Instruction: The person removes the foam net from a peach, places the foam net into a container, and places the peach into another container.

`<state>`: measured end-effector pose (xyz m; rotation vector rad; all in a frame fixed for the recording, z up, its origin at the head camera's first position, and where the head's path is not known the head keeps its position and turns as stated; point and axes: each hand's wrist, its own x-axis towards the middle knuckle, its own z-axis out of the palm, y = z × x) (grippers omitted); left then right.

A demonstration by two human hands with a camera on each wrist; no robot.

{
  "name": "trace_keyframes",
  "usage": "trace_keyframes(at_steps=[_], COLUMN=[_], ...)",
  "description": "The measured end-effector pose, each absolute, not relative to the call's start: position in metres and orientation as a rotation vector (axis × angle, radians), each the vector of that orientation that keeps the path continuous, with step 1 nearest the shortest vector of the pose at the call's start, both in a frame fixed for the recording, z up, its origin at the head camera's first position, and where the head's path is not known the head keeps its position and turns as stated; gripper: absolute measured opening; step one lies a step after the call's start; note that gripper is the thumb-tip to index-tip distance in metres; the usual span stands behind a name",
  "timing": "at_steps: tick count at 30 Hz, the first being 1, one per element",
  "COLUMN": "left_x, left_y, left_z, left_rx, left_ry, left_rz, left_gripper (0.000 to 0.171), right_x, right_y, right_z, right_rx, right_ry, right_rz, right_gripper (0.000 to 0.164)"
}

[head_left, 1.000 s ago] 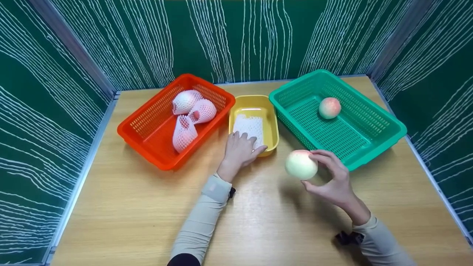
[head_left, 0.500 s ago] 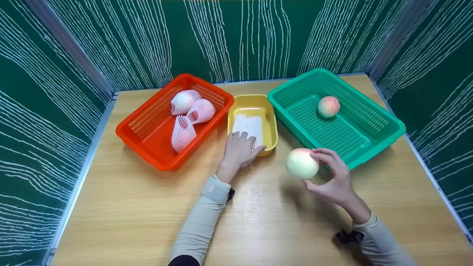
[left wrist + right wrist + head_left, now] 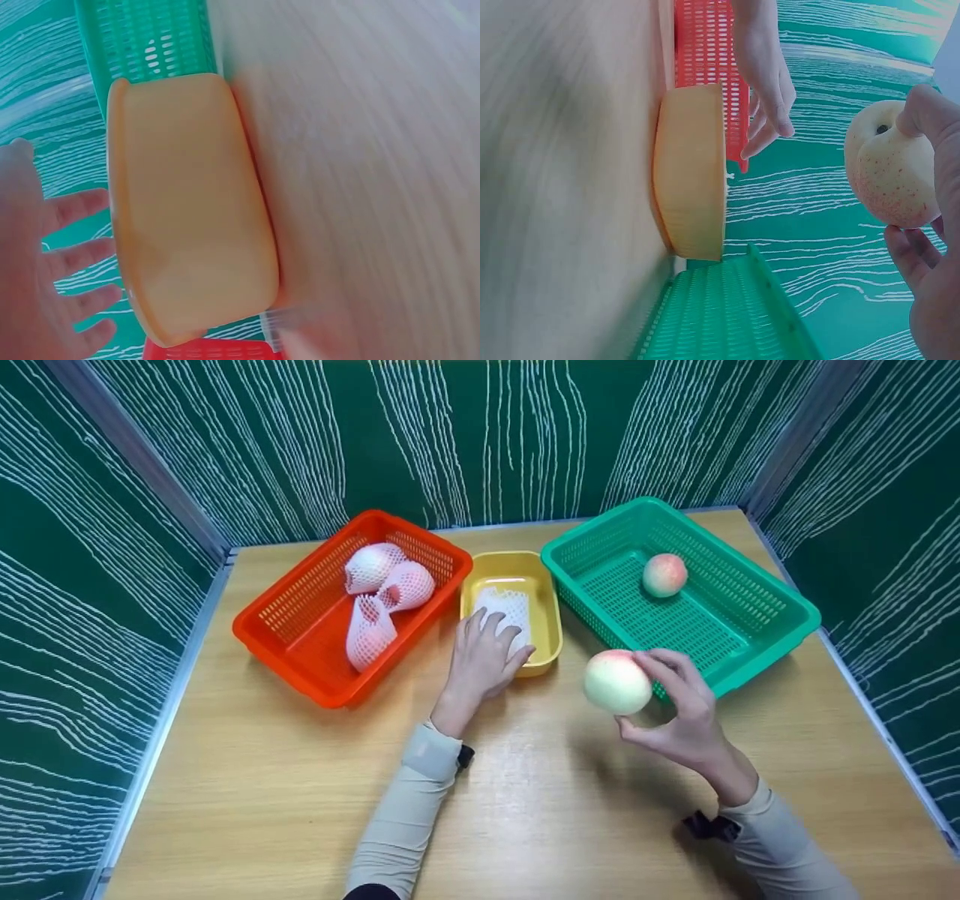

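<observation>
My right hand point(image 3: 686, 716) holds a pale peach point(image 3: 616, 684) with a pink blush between thumb and fingers, above the table in front of the green basket point(image 3: 757, 667). In the right wrist view the peach point(image 3: 892, 169) shows its stem hollow and red speckles. Over the near end of a yellow tray point(image 3: 553, 622) hovers my left hand point(image 3: 476, 664), fingers spread. White foam fruit nets point(image 3: 508, 604) lie in that tray, partly hidden by the fingers. From the left wrist, the fingers point(image 3: 79, 255) appear spread above the tray's rim, gripping nothing visible.
A red basket point(image 3: 289, 660) on the left contains several peaches in foam nets point(image 3: 373, 641). Another bare peach point(image 3: 665, 575) lies inside the green basket. Both baskets flank the yellow tray closely. Green panels point(image 3: 525, 442) with white lines enclose the wooden table point(image 3: 247, 780).
My left hand has risen slightly from the foam nets and its fingers have spread. The right hand has shifted a little up and away with the peach.
</observation>
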<state>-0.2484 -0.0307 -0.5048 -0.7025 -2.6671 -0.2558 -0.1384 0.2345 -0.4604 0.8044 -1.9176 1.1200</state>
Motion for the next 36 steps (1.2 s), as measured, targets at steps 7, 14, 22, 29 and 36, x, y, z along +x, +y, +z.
trace_keyframes(at_steps=[7, 14, 22, 29, 36], left_x=[-0.246, -0.246, -0.240, -0.239, -0.238], left_y=[-0.032, -0.033, -0.034, -0.034, -0.035], left_z=[-0.507, -0.503, -0.507, -0.507, -0.509], left_rx=[-0.748, -0.769, -0.811, -0.835, -0.836], left_ry=[-2.658, -2.651, -2.627, -2.611, -2.643], left_rz=[-0.304, -0.331, -0.370, -0.423, -0.452], left_gripper=[0.050, 0.049, 0.046, 0.044, 0.041], right_x=[-0.148, -0.167, -0.204, -0.241, -0.277], right_y=[0.241, 0.252, 0.282, 0.290, 0.295], right_z=[-0.441, -0.411, -0.388, -0.377, -0.382], right_rx=[0.801, 0.827, 0.869, 0.817, 0.736], right_ry=[-1.967, -1.979, -2.211, -2.390, -2.541], right_rz=[1.022, 0.955, 0.744, 0.695, 0.773], right_gripper=[0.060, 0.061, 0.071, 0.082, 0.075])
